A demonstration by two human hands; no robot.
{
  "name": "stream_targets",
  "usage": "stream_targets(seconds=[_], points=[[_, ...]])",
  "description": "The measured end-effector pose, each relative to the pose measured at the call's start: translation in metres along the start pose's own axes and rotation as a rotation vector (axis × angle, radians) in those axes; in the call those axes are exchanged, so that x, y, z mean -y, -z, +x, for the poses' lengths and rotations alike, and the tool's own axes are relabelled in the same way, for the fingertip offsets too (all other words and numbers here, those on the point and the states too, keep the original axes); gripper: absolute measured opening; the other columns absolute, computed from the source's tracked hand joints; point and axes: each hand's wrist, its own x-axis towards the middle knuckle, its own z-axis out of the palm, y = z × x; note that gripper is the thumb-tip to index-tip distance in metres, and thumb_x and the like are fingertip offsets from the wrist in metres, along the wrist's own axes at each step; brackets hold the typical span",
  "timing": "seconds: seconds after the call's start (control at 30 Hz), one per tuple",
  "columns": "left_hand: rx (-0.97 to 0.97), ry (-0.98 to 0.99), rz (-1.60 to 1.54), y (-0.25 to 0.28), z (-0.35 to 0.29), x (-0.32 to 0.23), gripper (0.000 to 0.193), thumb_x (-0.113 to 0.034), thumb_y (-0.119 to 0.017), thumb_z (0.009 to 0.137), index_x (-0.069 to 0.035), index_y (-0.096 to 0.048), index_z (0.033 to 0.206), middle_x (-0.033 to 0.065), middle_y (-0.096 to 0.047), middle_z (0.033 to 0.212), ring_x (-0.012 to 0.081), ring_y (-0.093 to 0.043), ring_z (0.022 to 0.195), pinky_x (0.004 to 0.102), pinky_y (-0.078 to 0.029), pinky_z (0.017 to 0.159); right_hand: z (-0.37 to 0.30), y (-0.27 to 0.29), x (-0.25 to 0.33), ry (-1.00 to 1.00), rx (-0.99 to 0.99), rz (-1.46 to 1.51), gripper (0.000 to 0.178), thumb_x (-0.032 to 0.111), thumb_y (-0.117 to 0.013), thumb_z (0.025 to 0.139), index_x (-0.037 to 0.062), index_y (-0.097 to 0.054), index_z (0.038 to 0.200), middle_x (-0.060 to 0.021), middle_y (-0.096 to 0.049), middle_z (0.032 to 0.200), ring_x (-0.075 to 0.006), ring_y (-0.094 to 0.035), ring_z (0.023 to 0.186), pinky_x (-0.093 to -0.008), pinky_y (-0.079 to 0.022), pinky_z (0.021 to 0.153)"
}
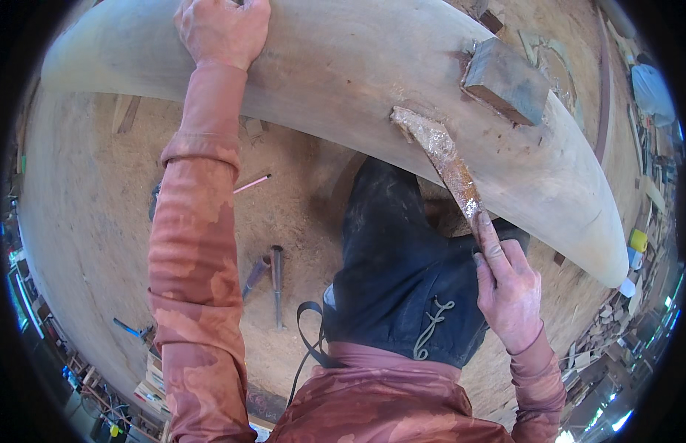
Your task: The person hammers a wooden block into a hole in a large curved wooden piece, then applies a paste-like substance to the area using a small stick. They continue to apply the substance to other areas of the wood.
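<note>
A long, curved, smooth piece of pale wood lies across my lap and tapers to a rounded tip at the right. My right hand grips a flat stick, index finger stretched along it. The stick is smeared with shiny brown, glue-like paste, and its far end touches or hovers just over the wood. A rectangular wooden block sits on the curved piece, with paste along its lower edge. At the top edge, my left hand rests closed on the curved piece; its fingertips and whatever they grip are cut off.
On the dusty wooden floor lie two chisel-like tools and a pink pencil-like stick. Wood scraps are piled at the right edge, near a yellow container. A blue-handled tool lies at the lower left.
</note>
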Motion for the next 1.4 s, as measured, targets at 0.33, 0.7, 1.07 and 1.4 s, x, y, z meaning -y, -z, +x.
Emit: stream_targets(seconds=[0.33, 0.7, 1.07, 1.4], points=[[0.003, 0.023, -0.008, 0.001, 0.0, 0.0, 0.028, -0.016, -0.066, 0.086, 0.001, -0.076, 0.107, 0.0215, -0.074, 0.114, 0.0374, -0.068, 0.113, 0.0441, -0.05, 0.105, -0.003, 0.031, 0.006, -0.03, 0.153, 0.118, 0.063, -0.001, -0.067, 0.087, 0.0126, -0.058, 0.149, -0.0094, -0.058, 0.08, -0.0269, -0.061, 0.068, -0.0384, -0.051, 0.062], [0.083, 0.056, 0.046, -0.003, 0.002, 0.011, 0.035, -0.026, -0.066, 0.09, -0.011, -0.076, 0.12, 0.0125, -0.074, 0.123, 0.0328, -0.064, 0.123, 0.0432, -0.045, 0.11, -0.073, 0.042, -0.089, -0.221, -0.21, 1.136, 0.063, 0.038, -0.055, 0.106, -0.0067, -0.044, 0.149, -0.0242, -0.069, 0.08, -0.014, -0.054, 0.043, -0.024, -0.044, 0.041], [0.177, 0.083, 0.006, -0.022, -0.001, 0.054, 0.041, -0.016, -0.056, 0.098, 0.0, -0.065, 0.136, 0.0198, -0.066, 0.137, 0.0342, -0.061, 0.129, 0.0414, -0.046, 0.111, -0.17, -0.002, -0.133, -0.478, -1.344, 1.152, 0.056, 0.029, -0.049, 0.108, 0.0097, -0.035, 0.158, -0.0102, -0.063, 0.08, -0.0127, -0.05, 0.048, -0.0245, -0.04, 0.041], [0.137, -0.349, -0.423, 0.042, -0.139, -0.152, 0.05, -0.019, -0.059, 0.101, 0.007, -0.049, 0.142, 0.0272, -0.051, 0.145, 0.0429, -0.051, 0.133, 0.0515, -0.04, 0.113, -0.254, -0.081, -0.152, -0.892, -1.691, 1.29, 0.064, 0.011, -0.056, 0.101, 0.0091, -0.03, 0.159, -0.0005, -0.055, 0.082, -0.0079, -0.051, 0.061, -0.0235, -0.042, 0.049]])
